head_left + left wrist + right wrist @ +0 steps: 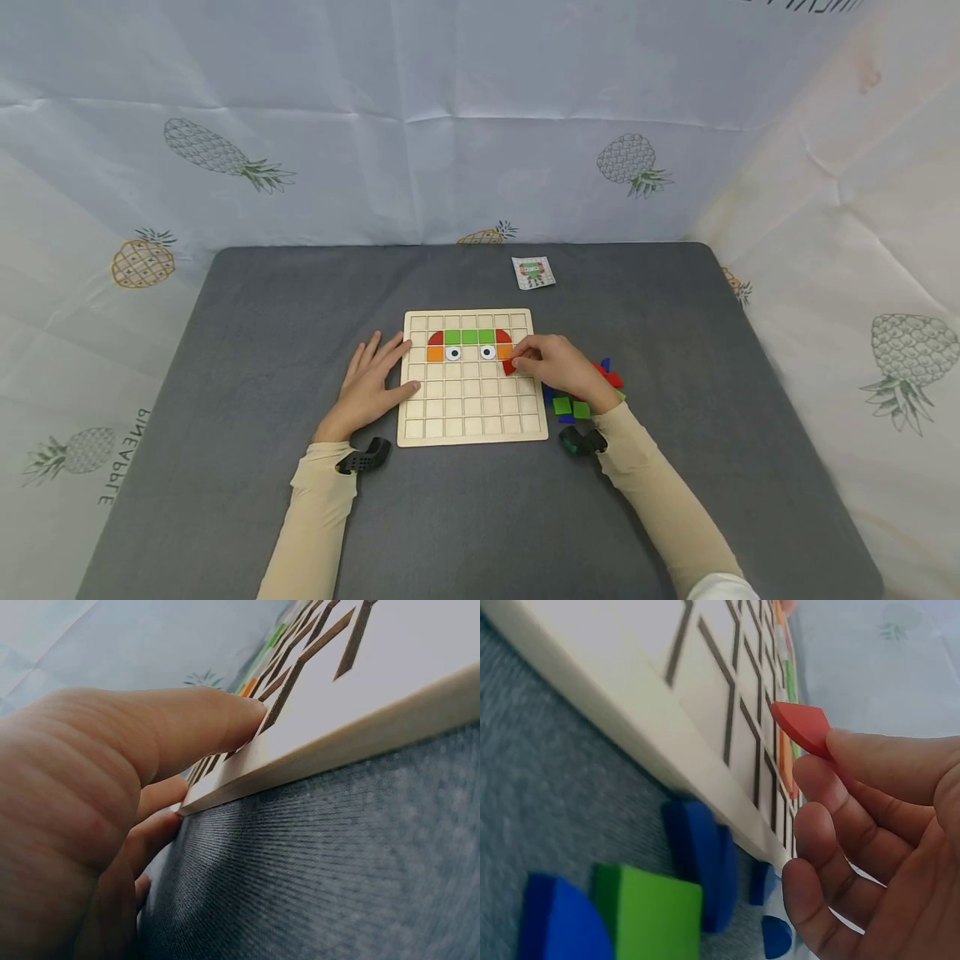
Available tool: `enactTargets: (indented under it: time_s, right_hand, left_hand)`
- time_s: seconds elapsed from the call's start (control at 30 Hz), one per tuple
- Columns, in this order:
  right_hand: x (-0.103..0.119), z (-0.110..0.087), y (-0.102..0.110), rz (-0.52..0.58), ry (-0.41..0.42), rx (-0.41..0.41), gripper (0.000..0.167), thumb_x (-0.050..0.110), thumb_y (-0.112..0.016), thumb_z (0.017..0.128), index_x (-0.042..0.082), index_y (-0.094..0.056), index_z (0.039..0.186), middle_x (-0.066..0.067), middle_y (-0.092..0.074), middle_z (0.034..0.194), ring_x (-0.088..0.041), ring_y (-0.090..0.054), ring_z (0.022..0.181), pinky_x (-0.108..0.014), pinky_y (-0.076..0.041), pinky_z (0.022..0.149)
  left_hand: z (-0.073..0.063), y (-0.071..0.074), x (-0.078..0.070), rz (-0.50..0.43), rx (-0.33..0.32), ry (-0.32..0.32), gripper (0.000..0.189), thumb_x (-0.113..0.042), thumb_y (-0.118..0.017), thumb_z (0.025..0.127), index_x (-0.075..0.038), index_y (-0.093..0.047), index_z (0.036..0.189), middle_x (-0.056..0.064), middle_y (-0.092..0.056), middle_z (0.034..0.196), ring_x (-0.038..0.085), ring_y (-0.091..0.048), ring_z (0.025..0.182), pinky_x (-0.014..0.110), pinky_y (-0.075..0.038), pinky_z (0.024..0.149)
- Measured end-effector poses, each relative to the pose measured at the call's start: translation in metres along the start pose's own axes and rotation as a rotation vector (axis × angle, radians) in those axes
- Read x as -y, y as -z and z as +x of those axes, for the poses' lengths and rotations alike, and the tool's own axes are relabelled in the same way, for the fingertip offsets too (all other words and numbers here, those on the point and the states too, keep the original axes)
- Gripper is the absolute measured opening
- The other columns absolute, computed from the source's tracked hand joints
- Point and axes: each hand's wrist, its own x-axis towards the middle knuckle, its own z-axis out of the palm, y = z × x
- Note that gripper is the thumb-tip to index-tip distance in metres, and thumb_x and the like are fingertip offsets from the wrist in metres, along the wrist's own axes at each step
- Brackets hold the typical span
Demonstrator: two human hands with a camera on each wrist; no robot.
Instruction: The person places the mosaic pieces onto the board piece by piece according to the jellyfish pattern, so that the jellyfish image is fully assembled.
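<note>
A wooden grid board lies on the grey table. My left hand rests at its left edge, fingers fairly straight, thumb on the rim, as the left wrist view also shows. Between thumb and forefinger, my right hand pinches a red quarter-round block over the board's right side, just below an orange square. Set in the upper grid are three green squares in a row, with a red rounded piece at either end. Beneath are a second orange square and two eye discs.
Right of the board, partly under my right forearm, lie loose green squares, blue pieces and red pieces. A small pattern card lies near the table's far edge. Pineapple-printed cloth hangs behind the table.
</note>
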Motion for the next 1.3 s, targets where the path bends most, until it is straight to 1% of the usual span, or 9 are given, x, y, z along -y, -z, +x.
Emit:
enactTargets:
  time_s: [0.07, 0.27, 0.6, 0.87, 1.0, 1.1, 1.2, 1.3]
  right_hand:
    - [-0.001, 0.001, -0.002, 0.002, 0.002, -0.001, 0.012, 0.022, -0.067, 0.099, 0.013, -0.073, 0.102, -0.002, -0.071, 0.088, -0.014, -0.058, 0.074, -0.027, -0.050, 0.067]
    - [-0.002, 0.003, -0.007, -0.037, 0.003, -0.001, 0.012, 0.024, -0.067, 0.099, 0.014, -0.073, 0.101, 0.000, -0.070, 0.085, -0.013, -0.058, 0.072, -0.026, -0.049, 0.066]
    - [0.000, 0.007, -0.011, -0.087, -0.039, -0.018, 0.013, 0.025, -0.068, 0.098, 0.013, -0.073, 0.099, -0.001, -0.068, 0.082, -0.013, -0.056, 0.070, -0.025, -0.047, 0.062]
    - [0.000, 0.008, -0.012, -0.087, -0.026, -0.035, 0.011, 0.025, -0.067, 0.099, 0.015, -0.072, 0.099, -0.001, -0.069, 0.086, -0.013, -0.058, 0.074, -0.026, -0.049, 0.067]
    - [-0.002, 0.008, -0.012, -0.064, -0.018, -0.044, 0.012, 0.025, -0.064, 0.100, 0.016, -0.072, 0.100, -0.001, -0.068, 0.088, -0.015, -0.058, 0.075, -0.027, -0.050, 0.068]
    - [-0.002, 0.006, -0.010, -0.020, -0.012, -0.048, 0.015, 0.026, -0.062, 0.101, 0.015, -0.072, 0.102, -0.001, -0.069, 0.090, -0.016, -0.059, 0.078, -0.027, -0.051, 0.069]
    - [-0.002, 0.004, -0.007, 0.026, -0.007, -0.050, 0.017, 0.027, -0.061, 0.102, 0.014, -0.073, 0.104, -0.002, -0.071, 0.094, -0.017, -0.059, 0.080, -0.028, -0.051, 0.070]
    - [0.000, 0.001, -0.001, 0.044, -0.003, -0.053, 0.020, 0.027, -0.060, 0.103, 0.012, -0.073, 0.108, -0.004, -0.071, 0.098, -0.018, -0.059, 0.082, -0.029, -0.051, 0.071]
  left_hand:
    - [0.000, 0.000, 0.000, 0.001, 0.002, 0.000, 0.079, -0.035, -0.072, 0.091, -0.014, -0.038, 0.158, 0.011, -0.028, 0.168, 0.037, -0.002, 0.160, 0.055, 0.005, 0.129]
    - [0.000, 0.000, 0.000, -0.001, 0.001, -0.002, 0.079, -0.035, -0.072, 0.091, -0.013, -0.038, 0.158, 0.011, -0.028, 0.168, 0.036, -0.002, 0.160, 0.054, 0.005, 0.129]
    - [0.000, 0.000, 0.000, -0.002, -0.001, -0.002, 0.079, -0.034, -0.073, 0.091, -0.013, -0.038, 0.158, 0.011, -0.028, 0.168, 0.037, -0.002, 0.160, 0.054, 0.005, 0.129]
    - [0.001, -0.001, 0.001, 0.001, 0.003, 0.002, 0.079, -0.035, -0.073, 0.091, -0.014, -0.037, 0.158, 0.010, -0.027, 0.168, 0.036, -0.001, 0.160, 0.054, 0.006, 0.129]
    - [0.001, -0.001, 0.000, 0.002, 0.004, 0.006, 0.079, -0.035, -0.073, 0.091, -0.014, -0.037, 0.158, 0.010, -0.027, 0.168, 0.036, -0.001, 0.160, 0.054, 0.006, 0.129]
    - [0.001, -0.001, 0.000, 0.003, 0.005, 0.006, 0.079, -0.035, -0.073, 0.091, -0.014, -0.037, 0.158, 0.010, -0.027, 0.168, 0.036, -0.001, 0.160, 0.054, 0.006, 0.129]
    - [0.001, 0.000, 0.000, 0.000, 0.004, 0.006, 0.079, -0.035, -0.073, 0.091, -0.013, -0.038, 0.158, 0.010, -0.028, 0.168, 0.036, -0.002, 0.160, 0.054, 0.006, 0.129]
    - [0.000, 0.000, 0.000, 0.002, 0.002, 0.006, 0.079, -0.034, -0.073, 0.091, -0.013, -0.038, 0.158, 0.011, -0.028, 0.168, 0.037, -0.002, 0.160, 0.054, 0.005, 0.129]
